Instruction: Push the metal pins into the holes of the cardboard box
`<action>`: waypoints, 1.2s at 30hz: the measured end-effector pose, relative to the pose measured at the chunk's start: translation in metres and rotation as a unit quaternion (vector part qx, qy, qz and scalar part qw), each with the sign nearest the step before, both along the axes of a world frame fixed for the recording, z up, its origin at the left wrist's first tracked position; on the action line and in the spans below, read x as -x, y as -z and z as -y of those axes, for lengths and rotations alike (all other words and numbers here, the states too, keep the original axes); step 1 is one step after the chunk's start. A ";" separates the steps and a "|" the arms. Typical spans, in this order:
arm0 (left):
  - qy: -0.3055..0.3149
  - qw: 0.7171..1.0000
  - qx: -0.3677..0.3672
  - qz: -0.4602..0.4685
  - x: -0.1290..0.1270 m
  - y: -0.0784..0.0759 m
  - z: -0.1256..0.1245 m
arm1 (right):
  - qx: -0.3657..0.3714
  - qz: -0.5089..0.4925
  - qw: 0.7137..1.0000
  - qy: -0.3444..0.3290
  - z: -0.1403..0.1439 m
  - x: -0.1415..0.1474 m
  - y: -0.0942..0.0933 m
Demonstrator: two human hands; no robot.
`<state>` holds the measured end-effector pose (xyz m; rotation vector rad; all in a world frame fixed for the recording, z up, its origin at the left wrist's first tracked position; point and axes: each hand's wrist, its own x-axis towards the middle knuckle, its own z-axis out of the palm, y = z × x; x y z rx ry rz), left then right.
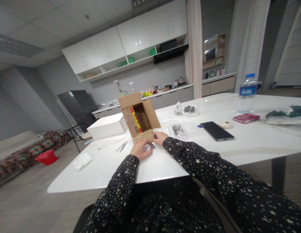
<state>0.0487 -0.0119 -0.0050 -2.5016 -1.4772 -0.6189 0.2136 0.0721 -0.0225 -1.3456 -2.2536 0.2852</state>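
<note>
An open cardboard box (134, 125) with a red and yellow tape strip stands before me, its flaps spread. My left hand (141, 149) lies on the table against the box's front flap, fingers stretched and thumb apart. Just right of it, my right hand (161, 138) has its fingers bent together at the flap's right corner; what they pinch, if anything, is hidden. Between the hands lies a small cluster of thin dark metal pieces (152, 146), like screws. Several slim grey rods (122, 147) rest left of my left hand.
A white box (106, 125) stands behind on the left, near crumpled white plastic (83, 161). To the right are a clear bag of small parts (177, 131), a black phone (216, 130), a pink box (246, 117), a water bottle (247, 92) and a white cabled device (189, 110).
</note>
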 end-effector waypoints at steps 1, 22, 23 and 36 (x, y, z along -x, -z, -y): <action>0.000 1.000 0.002 0.001 0.000 0.000 0.000 | 0.001 0.000 1.000 0.000 0.000 0.000 0.000; 0.017 0.999 -0.032 -0.020 0.001 0.003 -0.005 | -0.004 0.001 1.000 -0.003 -0.004 0.001 0.004; 0.019 0.999 -0.034 -0.020 0.001 0.003 -0.006 | -0.004 0.001 1.000 -0.003 -0.004 0.001 0.004; 0.010 0.997 -0.068 0.019 0.004 0.006 -0.011 | 0.002 -0.002 1.000 0.000 -0.001 0.000 0.001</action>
